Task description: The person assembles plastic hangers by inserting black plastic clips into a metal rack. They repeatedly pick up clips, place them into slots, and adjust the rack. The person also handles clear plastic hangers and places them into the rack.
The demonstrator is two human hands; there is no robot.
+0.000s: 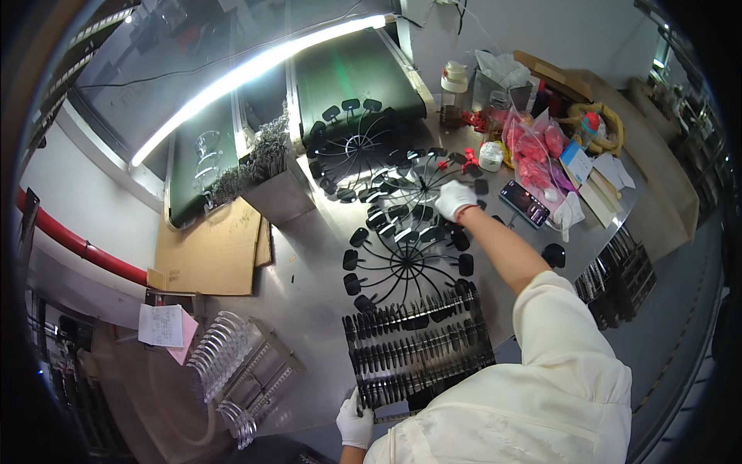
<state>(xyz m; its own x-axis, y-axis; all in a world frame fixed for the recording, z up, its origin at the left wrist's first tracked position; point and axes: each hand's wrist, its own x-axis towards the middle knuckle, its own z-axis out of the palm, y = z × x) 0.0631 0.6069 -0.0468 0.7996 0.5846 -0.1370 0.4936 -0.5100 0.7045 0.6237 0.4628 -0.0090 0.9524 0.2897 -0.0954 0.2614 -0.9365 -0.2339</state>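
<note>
My left hand (355, 424), in a white glove, grips the near left corner of a dark rack (421, 348) filled with rows of thin black pieces. My right hand (454, 200), also gloved, reaches out over the table, its fingers curled down among black paddle-shaped pieces; what they hold is hidden. These pieces sit on the tips of wheel-like holders with curved spokes. One black spoked holder (407, 261) lies just beyond the rack. Another spoked holder (358, 144) stands farther off by the conveyor, and a third (423, 183) is beside my right hand.
A green conveyor belt (352, 69) ends at the table's far side under a bright tube lamp (255, 73). At left are a metal bin (280, 192), cardboard (209, 251) and a rack of clear curved pieces (220, 352). A phone (525, 203) and pink bags (533, 151) lie at right.
</note>
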